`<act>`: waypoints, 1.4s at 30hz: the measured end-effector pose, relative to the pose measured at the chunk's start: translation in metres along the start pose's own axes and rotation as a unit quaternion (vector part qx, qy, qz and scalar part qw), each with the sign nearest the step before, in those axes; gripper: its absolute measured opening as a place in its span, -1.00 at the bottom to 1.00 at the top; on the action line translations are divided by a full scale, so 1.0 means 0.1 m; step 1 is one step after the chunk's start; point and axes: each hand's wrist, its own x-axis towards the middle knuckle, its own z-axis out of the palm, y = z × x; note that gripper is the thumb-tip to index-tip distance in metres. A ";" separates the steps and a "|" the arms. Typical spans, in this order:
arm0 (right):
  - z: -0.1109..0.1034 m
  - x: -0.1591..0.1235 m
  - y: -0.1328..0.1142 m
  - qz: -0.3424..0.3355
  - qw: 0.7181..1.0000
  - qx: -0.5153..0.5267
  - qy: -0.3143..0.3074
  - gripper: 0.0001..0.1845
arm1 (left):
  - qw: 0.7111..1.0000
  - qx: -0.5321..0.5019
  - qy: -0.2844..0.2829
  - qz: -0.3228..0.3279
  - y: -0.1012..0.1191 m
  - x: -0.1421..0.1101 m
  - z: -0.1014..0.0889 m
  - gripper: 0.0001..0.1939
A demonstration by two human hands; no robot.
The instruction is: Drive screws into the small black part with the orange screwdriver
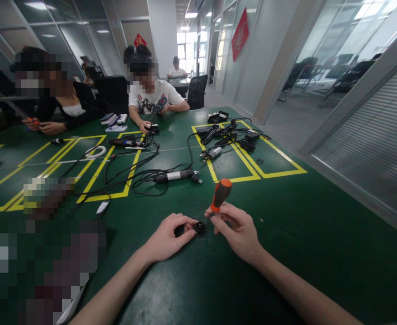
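My left hand [169, 237] is curled round a small black round part [200, 226] that rests on the green table [286, 234]. My right hand [237, 230] grips a screwdriver with an orange and black handle [220, 194]. The handle stands nearly upright, and its tip points down at the black part. The blade itself is hidden by my fingers. Both hands sit close together near the table's front middle.
A black and silver corded tool [174, 176] lies just beyond my hands amid tangled black cables [134, 174]. More tools and cables [230, 135] sit inside yellow taped boxes at the back right. Two people [151, 97] sit across the table. A blurred patch covers the left foreground.
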 end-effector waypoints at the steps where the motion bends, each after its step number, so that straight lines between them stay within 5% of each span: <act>1: 0.00 0.01 -0.02 -0.007 1.000 -0.011 0.003 -0.84 | 1.000 0.000 0.000 0.002 0.00 0.00 0.00 -0.75; 8: -0.01 0.05 -0.12 -0.052 0.996 -0.077 -0.007 -0.71 | 1.000 0.002 0.008 0.017 0.01 -0.01 0.00 -0.77; 21: -0.01 0.01 -0.12 -0.137 0.982 -0.117 -0.055 -0.87 | 1.000 0.012 0.018 0.001 -0.02 0.01 0.05 -0.81; 30: -0.01 0.00 -0.09 -0.071 0.993 -0.088 -0.032 -0.84 | 1.000 0.008 0.026 -0.001 -0.02 -0.01 0.05 -0.78; 37: -0.01 0.02 -0.10 -0.086 0.993 -0.085 -0.007 -0.81 | 0.999 0.009 0.027 0.015 -0.06 0.00 0.07 -0.72; 42: -0.03 0.04 -0.12 -0.065 0.993 -0.103 0.011 -0.91 | 0.996 0.036 0.056 0.061 -0.08 -0.04 0.08 -0.52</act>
